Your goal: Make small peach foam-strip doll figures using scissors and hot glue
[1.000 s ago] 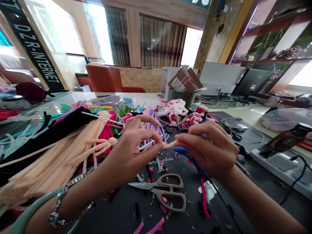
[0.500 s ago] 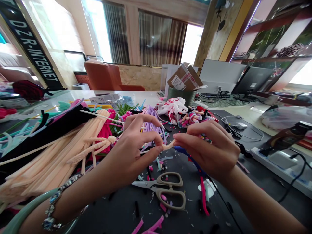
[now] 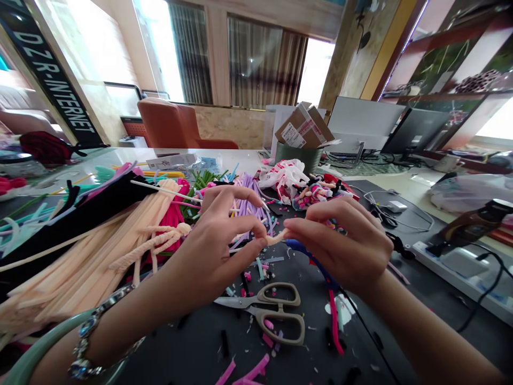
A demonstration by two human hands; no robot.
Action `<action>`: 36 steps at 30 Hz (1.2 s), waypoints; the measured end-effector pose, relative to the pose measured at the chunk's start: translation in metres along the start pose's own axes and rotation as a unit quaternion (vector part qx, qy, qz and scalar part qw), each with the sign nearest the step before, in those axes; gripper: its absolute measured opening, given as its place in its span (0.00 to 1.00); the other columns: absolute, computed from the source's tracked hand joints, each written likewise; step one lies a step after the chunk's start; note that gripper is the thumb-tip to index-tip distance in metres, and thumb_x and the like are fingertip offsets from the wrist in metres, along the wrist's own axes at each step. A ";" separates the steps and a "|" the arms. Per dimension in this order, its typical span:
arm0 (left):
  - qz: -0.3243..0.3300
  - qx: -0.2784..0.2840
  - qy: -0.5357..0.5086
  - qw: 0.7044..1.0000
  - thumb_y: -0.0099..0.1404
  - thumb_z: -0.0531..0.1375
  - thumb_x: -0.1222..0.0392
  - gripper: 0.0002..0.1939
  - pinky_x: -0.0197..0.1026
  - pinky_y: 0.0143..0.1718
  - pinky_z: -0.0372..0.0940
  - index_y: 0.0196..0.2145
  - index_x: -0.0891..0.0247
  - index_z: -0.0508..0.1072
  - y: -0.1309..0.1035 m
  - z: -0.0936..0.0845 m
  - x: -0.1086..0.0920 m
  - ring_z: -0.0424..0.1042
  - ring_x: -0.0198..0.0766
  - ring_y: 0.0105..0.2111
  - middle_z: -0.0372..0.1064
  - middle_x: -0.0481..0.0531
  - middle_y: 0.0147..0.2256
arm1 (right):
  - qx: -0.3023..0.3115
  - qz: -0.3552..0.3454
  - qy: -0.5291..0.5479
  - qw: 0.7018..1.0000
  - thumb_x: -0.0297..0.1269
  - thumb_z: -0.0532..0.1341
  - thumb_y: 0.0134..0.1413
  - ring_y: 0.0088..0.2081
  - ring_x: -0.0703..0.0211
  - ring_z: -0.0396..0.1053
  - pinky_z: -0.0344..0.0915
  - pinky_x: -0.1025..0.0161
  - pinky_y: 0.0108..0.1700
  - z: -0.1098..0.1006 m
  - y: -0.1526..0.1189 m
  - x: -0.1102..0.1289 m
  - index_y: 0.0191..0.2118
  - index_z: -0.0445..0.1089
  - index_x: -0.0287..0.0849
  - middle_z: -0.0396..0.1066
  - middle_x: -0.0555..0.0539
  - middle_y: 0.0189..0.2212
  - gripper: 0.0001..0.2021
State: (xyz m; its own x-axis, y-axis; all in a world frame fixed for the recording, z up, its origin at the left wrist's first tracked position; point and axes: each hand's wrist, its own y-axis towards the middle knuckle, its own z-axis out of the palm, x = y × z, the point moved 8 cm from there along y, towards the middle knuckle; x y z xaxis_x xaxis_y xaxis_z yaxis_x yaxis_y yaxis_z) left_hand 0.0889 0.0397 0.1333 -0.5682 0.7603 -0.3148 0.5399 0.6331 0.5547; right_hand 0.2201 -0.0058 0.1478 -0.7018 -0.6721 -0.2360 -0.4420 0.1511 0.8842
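A short peach pipe cleaner (image 3: 274,239) is stretched between my two hands above the dark tabletop. My left hand (image 3: 224,235) pinches its left end between thumb and index finger, the other fingers curled above. At its right end, the fingertips of my right hand (image 3: 340,240) are closed on it. Below them lie scissors (image 3: 264,307) with beige handles, blades pointing left. Under my right hand runs a blue-handled tool (image 3: 310,256) with a black cord; its far part is covered by the hand. Twisted peach pieces (image 3: 156,243) lie left of my left wrist.
Bundles of peach pipe cleaners (image 3: 80,262) fill the left side, with pink, green and purple ones behind. Clippings are scattered around the scissors. A power strip (image 3: 452,278) and brown bottle (image 3: 468,227) are at right. A cardboard box (image 3: 304,128) and monitor (image 3: 364,120) stand behind.
Both hands keep their pinch on the peach pipe cleaner and have shifted only very slightly. Everything else on the table looks the same.
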 end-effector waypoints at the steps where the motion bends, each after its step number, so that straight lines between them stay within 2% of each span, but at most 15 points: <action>1: -0.002 -0.002 0.001 1.000 0.63 0.56 0.60 0.07 0.51 0.54 0.49 0.29 0.58 0.73 0.000 -0.001 0.000 0.55 0.47 0.52 0.58 0.51 0.46 | 0.000 0.001 0.000 1.000 0.25 0.65 0.49 0.29 0.64 0.62 0.61 0.64 0.32 0.000 0.000 0.000 0.33 0.73 0.43 0.67 0.50 0.28 0.06; 10: -0.023 -0.017 0.012 1.000 0.63 0.57 0.59 0.06 0.52 0.54 0.50 0.30 0.57 0.74 0.000 -0.006 0.007 0.55 0.45 0.52 0.59 0.50 0.47 | -0.002 0.002 0.002 1.000 0.27 0.66 0.49 0.28 0.65 0.61 0.60 0.65 0.31 0.000 0.001 -0.001 0.32 0.73 0.43 0.66 0.51 0.27 0.04; 17: -0.045 -0.066 -0.015 0.997 0.62 0.59 0.54 0.06 0.52 0.53 0.54 0.31 0.54 0.76 -0.001 -0.011 0.015 0.59 0.44 0.51 0.62 0.49 0.45 | -0.004 0.019 -0.001 1.000 0.29 0.66 0.50 0.28 0.64 0.62 0.61 0.64 0.31 0.001 -0.001 -0.006 0.32 0.73 0.42 0.66 0.50 0.27 0.03; 24: -0.076 -0.107 -0.015 0.991 0.59 0.61 0.56 0.04 0.53 0.51 0.58 0.31 0.56 0.75 -0.002 -0.018 0.020 0.62 0.46 0.50 0.63 0.51 0.45 | -0.010 0.047 0.012 0.999 0.29 0.66 0.50 0.29 0.64 0.64 0.63 0.65 0.31 0.002 -0.004 -0.011 0.34 0.73 0.41 0.67 0.49 0.29 0.04; 30: -0.046 -0.139 -0.001 0.989 0.63 0.55 0.58 0.12 0.52 0.50 0.57 0.23 0.61 0.70 -0.004 -0.026 0.013 0.63 0.44 0.49 0.64 0.52 0.43 | -0.023 0.049 0.017 0.998 0.28 0.67 0.48 0.29 0.64 0.64 0.63 0.64 0.32 0.000 -0.004 -0.009 0.33 0.74 0.39 0.68 0.49 0.28 0.04; 33: -0.044 -0.152 0.014 0.987 0.59 0.60 0.57 0.06 0.54 0.51 0.57 0.27 0.60 0.72 -0.005 -0.026 0.011 0.62 0.46 0.49 0.62 0.53 0.44 | -0.028 0.052 0.019 0.998 0.27 0.67 0.47 0.28 0.65 0.64 0.63 0.64 0.31 0.000 -0.004 -0.007 0.33 0.74 0.39 0.68 0.49 0.28 0.05; 36: -0.039 -0.165 0.034 0.985 0.56 0.62 0.57 0.05 0.55 0.52 0.57 0.30 0.60 0.72 -0.006 -0.025 0.009 0.61 0.47 0.49 0.61 0.53 0.44 | -0.027 0.050 0.022 0.998 0.27 0.67 0.47 0.28 0.65 0.63 0.62 0.64 0.31 0.000 -0.004 -0.006 0.32 0.73 0.39 0.68 0.49 0.28 0.05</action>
State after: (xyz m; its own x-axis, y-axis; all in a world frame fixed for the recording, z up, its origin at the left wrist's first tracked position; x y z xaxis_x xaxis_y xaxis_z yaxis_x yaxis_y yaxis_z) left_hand 0.0649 0.0391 0.1467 -0.6473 0.6917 -0.3203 0.2668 0.5992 0.7548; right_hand 0.2260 -0.0023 0.1455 -0.7156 -0.6867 -0.1279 -0.3382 0.1805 0.9236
